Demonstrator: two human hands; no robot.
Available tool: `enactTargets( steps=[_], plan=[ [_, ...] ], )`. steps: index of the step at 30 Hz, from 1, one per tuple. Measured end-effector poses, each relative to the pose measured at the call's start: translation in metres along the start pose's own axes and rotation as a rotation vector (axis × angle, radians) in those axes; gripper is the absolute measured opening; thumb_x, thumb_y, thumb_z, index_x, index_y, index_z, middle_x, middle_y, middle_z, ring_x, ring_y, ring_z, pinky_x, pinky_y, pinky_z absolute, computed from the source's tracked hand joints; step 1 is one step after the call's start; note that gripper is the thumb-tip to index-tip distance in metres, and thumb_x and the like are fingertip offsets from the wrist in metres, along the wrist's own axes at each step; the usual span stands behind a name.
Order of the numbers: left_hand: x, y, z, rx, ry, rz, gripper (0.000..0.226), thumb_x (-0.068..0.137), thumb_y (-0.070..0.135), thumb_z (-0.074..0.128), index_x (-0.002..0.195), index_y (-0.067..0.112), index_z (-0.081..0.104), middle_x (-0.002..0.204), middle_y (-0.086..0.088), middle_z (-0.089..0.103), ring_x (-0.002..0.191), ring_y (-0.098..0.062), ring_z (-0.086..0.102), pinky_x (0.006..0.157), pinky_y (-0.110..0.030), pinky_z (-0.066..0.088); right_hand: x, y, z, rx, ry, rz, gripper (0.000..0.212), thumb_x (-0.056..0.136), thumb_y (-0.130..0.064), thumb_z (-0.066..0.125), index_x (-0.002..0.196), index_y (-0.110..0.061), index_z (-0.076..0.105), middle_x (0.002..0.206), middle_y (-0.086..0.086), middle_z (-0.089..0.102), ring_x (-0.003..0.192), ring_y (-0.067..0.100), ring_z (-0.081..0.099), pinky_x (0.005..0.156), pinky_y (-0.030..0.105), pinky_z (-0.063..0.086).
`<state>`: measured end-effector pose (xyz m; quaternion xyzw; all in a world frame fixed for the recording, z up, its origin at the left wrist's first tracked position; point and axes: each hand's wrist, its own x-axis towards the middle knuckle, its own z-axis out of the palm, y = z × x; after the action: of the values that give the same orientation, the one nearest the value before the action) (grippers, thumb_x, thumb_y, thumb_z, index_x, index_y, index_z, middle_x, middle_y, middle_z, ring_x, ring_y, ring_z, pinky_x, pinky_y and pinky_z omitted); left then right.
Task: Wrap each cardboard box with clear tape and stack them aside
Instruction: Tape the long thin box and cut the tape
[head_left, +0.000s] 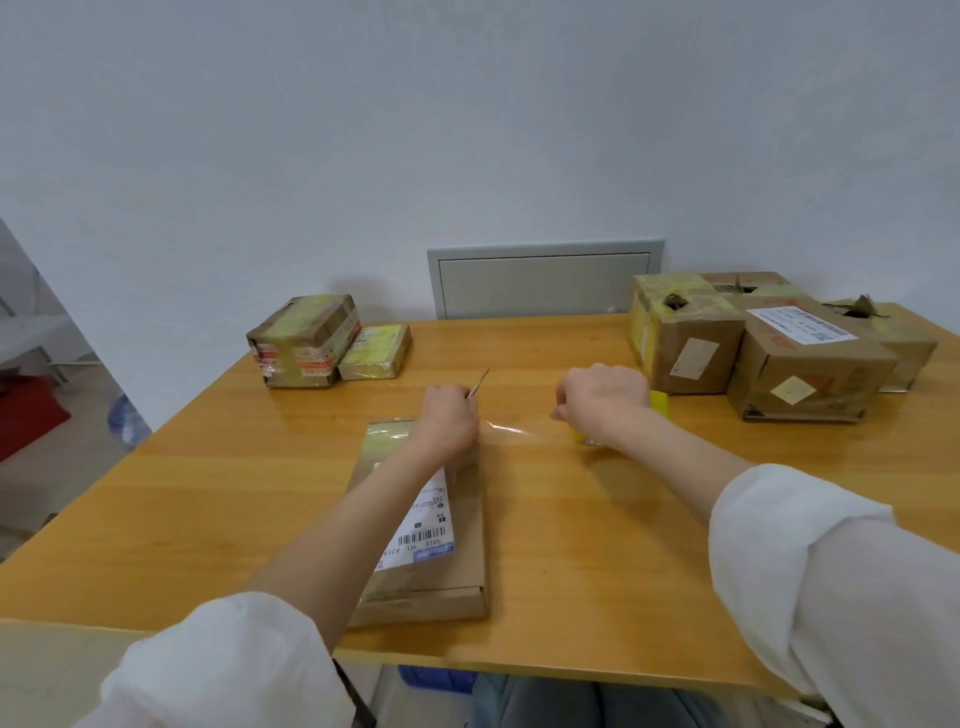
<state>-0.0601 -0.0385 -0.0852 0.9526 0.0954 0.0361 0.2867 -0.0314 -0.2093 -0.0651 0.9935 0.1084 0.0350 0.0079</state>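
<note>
A flat cardboard box (457, 551) with a white shipping label lies on the wooden table (597, 545) in front of me. My left hand (447, 415) rests on the box's far end and grips a small thin blade whose tip (480, 382) points up and away. My right hand (605, 397) holds a yellow tape dispenser (658, 402), mostly hidden under the hand. A strip of clear tape (511, 432) stretches between the box and the dispenser. Two taped boxes (306, 340) (375, 352) sit at the far left.
Several untaped, torn cardboard boxes (685, 332) (808, 364) (904, 343) crowd the far right corner. A grey wall panel (545, 280) is behind the table. The table's near edge runs just above my lap. A red object (26, 415) lies on the floor at left.
</note>
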Motion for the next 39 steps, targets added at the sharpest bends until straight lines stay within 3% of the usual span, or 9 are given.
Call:
enactTargets(
  steps=[3,6,9,15,22,27,33,39],
  plan=[
    [-0.013,0.009,-0.001,-0.222,-0.011,-0.042,0.028,0.098,0.004,0.035,0.107,-0.001,0.061,0.095,-0.017,0.061,0.073,-0.027,0.057,0.072,-0.042,0.055,-0.003,0.002,0.002,0.008,0.019,0.006,0.031,0.096,-0.046,0.05,0.117,-0.029,0.066,0.115,0.003,0.066,0.108,0.027,0.06,0.071,0.029,0.039],
    [-0.029,0.015,0.003,-0.376,-0.078,-0.071,0.026,0.096,-0.002,0.035,0.107,-0.002,0.058,0.083,-0.013,0.062,0.058,-0.02,0.06,0.062,-0.038,0.06,-0.009,0.004,0.005,0.019,0.053,0.008,0.029,0.097,-0.046,0.049,0.114,-0.032,0.068,0.113,0.002,0.067,0.106,0.027,0.061,0.07,0.029,0.039],
    [-0.04,0.014,0.007,-0.392,-0.131,-0.076,0.018,0.097,0.0,0.037,0.102,0.0,0.055,0.079,-0.013,0.065,0.062,-0.026,0.067,0.071,-0.045,0.059,-0.015,0.005,0.007,0.023,0.069,0.004,0.028,0.097,-0.045,0.049,0.113,-0.033,0.068,0.113,0.003,0.067,0.106,0.027,0.061,0.07,0.028,0.038],
    [-0.049,0.013,0.008,-0.315,-0.147,-0.024,0.016,0.094,0.005,0.046,0.082,0.009,0.056,0.074,-0.008,0.069,0.063,-0.026,0.069,0.067,-0.04,0.059,-0.019,0.002,0.007,-0.015,0.089,-0.001,0.029,0.097,-0.045,0.048,0.113,-0.032,0.068,0.112,0.003,0.067,0.105,0.027,0.062,0.069,0.028,0.038],
    [-0.044,0.01,0.011,-0.282,-0.135,-0.051,0.019,0.092,0.002,0.045,0.077,0.009,0.056,0.07,-0.006,0.069,0.063,-0.023,0.071,0.069,-0.045,0.06,-0.016,0.0,0.008,-0.033,0.084,-0.005,0.029,0.098,-0.044,0.048,0.114,-0.03,0.067,0.114,0.004,0.066,0.107,0.028,0.061,0.07,0.028,0.037],
    [-0.047,0.012,0.01,-0.253,-0.135,-0.019,0.018,0.091,0.002,0.043,0.079,0.008,0.055,0.069,-0.006,0.07,0.056,-0.026,0.069,0.055,-0.035,0.057,-0.016,0.001,0.009,-0.041,0.095,-0.004,0.03,0.098,-0.044,0.046,0.114,-0.03,0.067,0.111,0.003,0.067,0.105,0.028,0.061,0.069,0.028,0.038],
    [-0.053,0.015,0.014,-0.188,-0.16,0.022,0.019,0.092,0.003,0.043,0.077,0.008,0.054,0.07,-0.007,0.072,0.047,-0.021,0.066,0.048,-0.03,0.055,-0.017,0.002,0.009,-0.046,0.114,-0.014,0.028,0.099,-0.04,0.044,0.111,-0.03,0.068,0.107,0.002,0.067,0.101,0.027,0.062,0.067,0.028,0.037],
    [-0.048,0.023,0.024,-0.174,-0.186,0.022,0.023,0.092,0.002,0.042,0.072,0.011,0.049,0.076,-0.011,0.073,0.064,-0.032,0.071,0.064,-0.045,0.06,-0.016,0.0,0.008,-0.049,0.12,-0.012,0.028,0.1,-0.038,0.043,0.109,-0.029,0.068,0.102,0.001,0.067,0.096,0.025,0.062,0.065,0.028,0.038]
  ],
)
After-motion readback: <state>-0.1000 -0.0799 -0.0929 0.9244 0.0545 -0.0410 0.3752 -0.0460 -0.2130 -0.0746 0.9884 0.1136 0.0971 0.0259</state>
